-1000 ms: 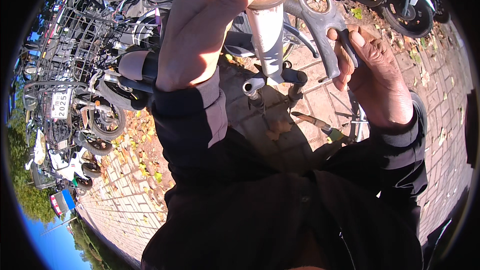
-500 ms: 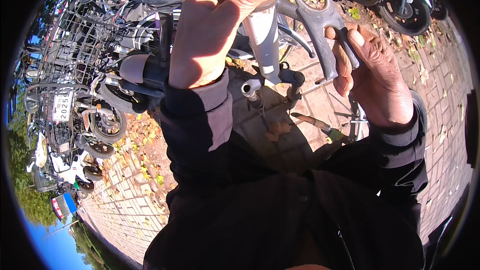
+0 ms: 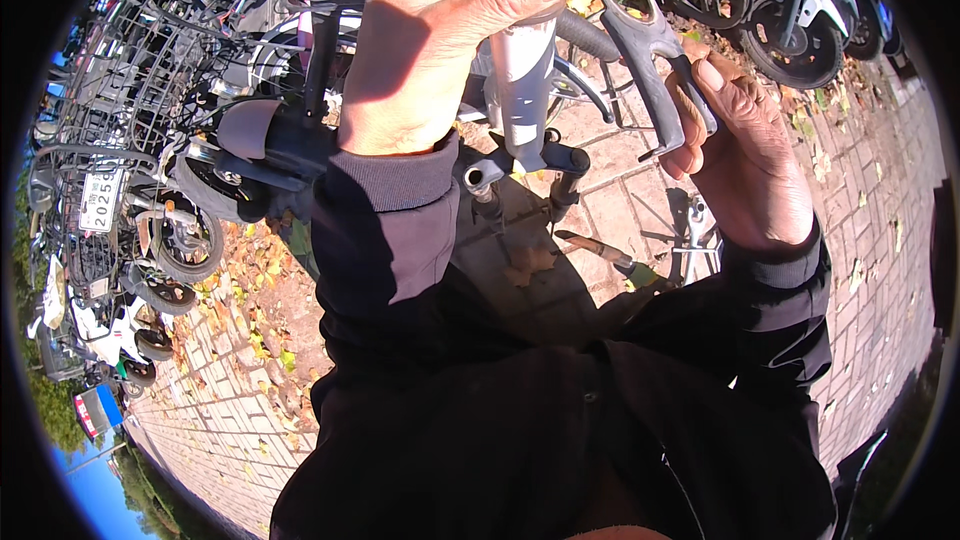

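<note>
My left hand (image 3: 430, 50) is closed around the upper end of a silver-white metal tube (image 3: 522, 90), whose round open top shows above the thumb. The tube slants down to a dark metal crosspiece (image 3: 527, 162) with two round ends, each on a leg. In my right hand (image 3: 750, 130) is a dark grey forked metal part (image 3: 645, 55) with a ring at its upper end and two prongs below. Thumb and fingers pinch one prong. The ring stands apart from the tube, to its right.
Several parked bicycles and scooters crowd the left, with a wire basket (image 3: 125, 70) among them. Scooter wheels (image 3: 795, 45) stand at the upper right. On the brick paving (image 3: 860, 210) lie a pointed tool (image 3: 600, 248), a silver metal tool (image 3: 697, 225) and dry leaves.
The forked part has tilted, its ring leaning a little more to the right. The whole view has shifted slightly. Both hands keep their hold.
</note>
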Demonstrator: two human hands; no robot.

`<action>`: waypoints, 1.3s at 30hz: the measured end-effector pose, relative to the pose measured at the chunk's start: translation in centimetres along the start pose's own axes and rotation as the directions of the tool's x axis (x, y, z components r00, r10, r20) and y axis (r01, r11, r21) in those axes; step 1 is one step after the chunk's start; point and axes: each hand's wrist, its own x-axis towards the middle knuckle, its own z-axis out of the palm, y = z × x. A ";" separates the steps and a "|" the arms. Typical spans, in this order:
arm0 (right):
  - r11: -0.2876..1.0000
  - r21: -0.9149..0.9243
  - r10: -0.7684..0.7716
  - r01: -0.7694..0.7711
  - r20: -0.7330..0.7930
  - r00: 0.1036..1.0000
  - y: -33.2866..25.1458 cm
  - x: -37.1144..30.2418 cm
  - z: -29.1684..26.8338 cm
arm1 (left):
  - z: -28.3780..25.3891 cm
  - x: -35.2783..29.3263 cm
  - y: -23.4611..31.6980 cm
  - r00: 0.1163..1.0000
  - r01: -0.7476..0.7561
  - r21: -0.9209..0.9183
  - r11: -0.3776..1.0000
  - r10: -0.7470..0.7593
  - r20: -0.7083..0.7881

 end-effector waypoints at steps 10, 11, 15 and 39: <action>0.999 -0.045 0.006 -0.009 -0.074 0.997 -0.6 0.3 0.5 | -0.1 -1.0 1.4 0.998 0.006 -0.083 0.997 0.000 0.068; 1.000 -0.028 -0.015 0.012 -0.102 0.995 -0.6 0.2 0.6 | -0.1 -0.9 1.5 0.998 0.029 -0.067 0.997 -0.026 0.059; 0.965 -0.205 -0.182 0.165 -0.064 0.981 -0.6 0.2 0.3 | 0.4 -0.5 1.1 0.999 0.033 0.076 0.997 -0.030 -0.042; 0.175 -0.647 -0.827 0.742 0.312 0.467 -7.1 -2.2 -0.9 | -1.5 0.2 -1.4 0.993 -0.117 0.042 0.992 0.116 0.025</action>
